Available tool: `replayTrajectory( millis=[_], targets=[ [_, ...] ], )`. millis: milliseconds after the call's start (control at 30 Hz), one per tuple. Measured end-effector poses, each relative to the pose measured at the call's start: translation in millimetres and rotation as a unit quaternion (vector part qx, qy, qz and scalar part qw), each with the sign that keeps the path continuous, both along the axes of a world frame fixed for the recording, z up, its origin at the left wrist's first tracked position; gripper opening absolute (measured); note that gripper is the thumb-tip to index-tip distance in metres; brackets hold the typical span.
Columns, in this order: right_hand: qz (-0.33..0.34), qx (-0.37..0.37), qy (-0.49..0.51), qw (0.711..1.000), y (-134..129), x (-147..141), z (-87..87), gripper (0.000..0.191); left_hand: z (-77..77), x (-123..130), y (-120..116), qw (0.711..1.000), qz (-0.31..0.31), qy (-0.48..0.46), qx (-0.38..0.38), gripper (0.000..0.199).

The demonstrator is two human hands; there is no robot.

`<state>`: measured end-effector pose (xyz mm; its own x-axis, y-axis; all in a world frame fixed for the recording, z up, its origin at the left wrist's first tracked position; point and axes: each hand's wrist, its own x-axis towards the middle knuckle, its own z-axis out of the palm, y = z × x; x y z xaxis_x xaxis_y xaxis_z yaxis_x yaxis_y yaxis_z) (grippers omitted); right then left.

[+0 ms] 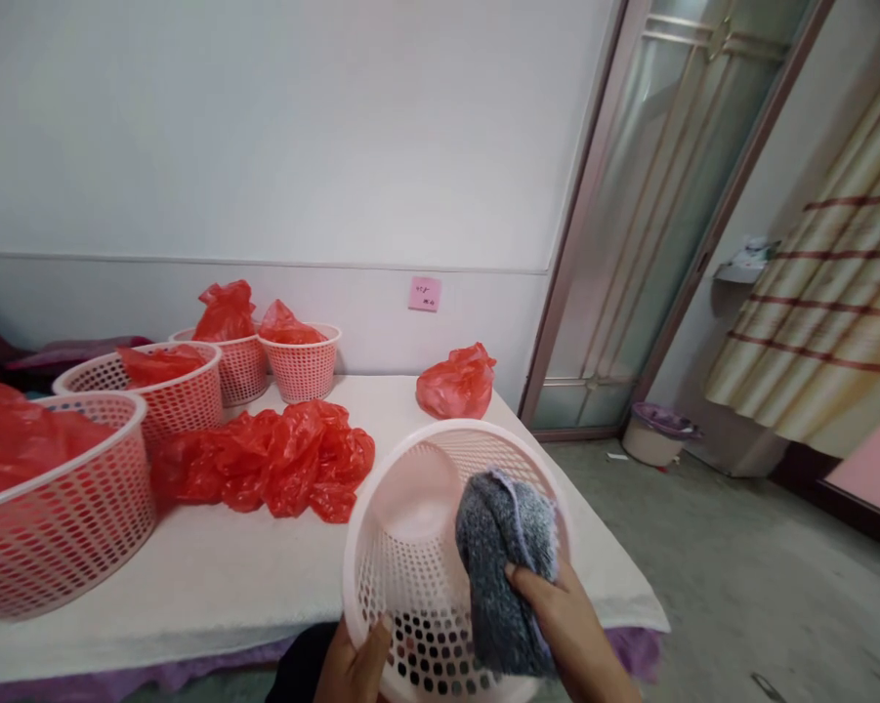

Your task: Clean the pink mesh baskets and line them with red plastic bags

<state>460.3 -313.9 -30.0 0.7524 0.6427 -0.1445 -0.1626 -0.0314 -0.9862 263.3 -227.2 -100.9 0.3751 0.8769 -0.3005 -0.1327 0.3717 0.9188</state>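
A pale pink perforated basket (pixel 417 488) is tilted at the front edge of the table, its opening facing me. My left hand (pixel 356 664) grips its lower left rim, thumb inside. My right hand (pixel 567 625) is closed on a folded grey-blue cloth (pixel 505 537), thumb on top, and the cloth lies over the basket's right inner side. Part of the basket wall is hidden behind the cloth. Left of the basket lies a crumpled heap of red plastic bags (pixel 285 459).
Several pink baskets (pixel 65 517) with red bags stand at the left. One red bag (pixel 456 383) sits at the table's back right. A pink note (pixel 425 294) is on the wall. The white-covered table (pixel 212 566) ends at the right; a bin (pixel 651 434) stands on the floor.
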Motion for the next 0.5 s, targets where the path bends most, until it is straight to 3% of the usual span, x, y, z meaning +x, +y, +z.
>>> replayTrajectory(
  millis=[100, 200, 333, 500],
  targets=[
    [-0.026, 0.034, 0.048, 0.998, 17.7, 3.1, -8.5, 0.031, -0.6, -0.4, 1.9, 0.987, 0.045, 0.060, 0.141, 0.059],
    [-0.082, 0.049, 0.093, 0.991, 39.5, 11.4, -21.0, 0.036, 0.4, 2.3, 0.7, 0.972, 0.075, 0.077, 0.210, 0.060],
    [-0.132, 0.057, 0.085, 0.986, 78.1, 25.5, -46.9, 0.033, 9.6, 7.5, -3.6, 0.977, 0.062, 0.059, 0.193, 0.062],
    [-0.171, 0.040, -0.017, 0.984, 127.8, 39.4, -74.0, 0.016, 24.2, 6.4, -4.9, 0.988, 0.026, 0.066, 0.137, 0.049]
  ],
)
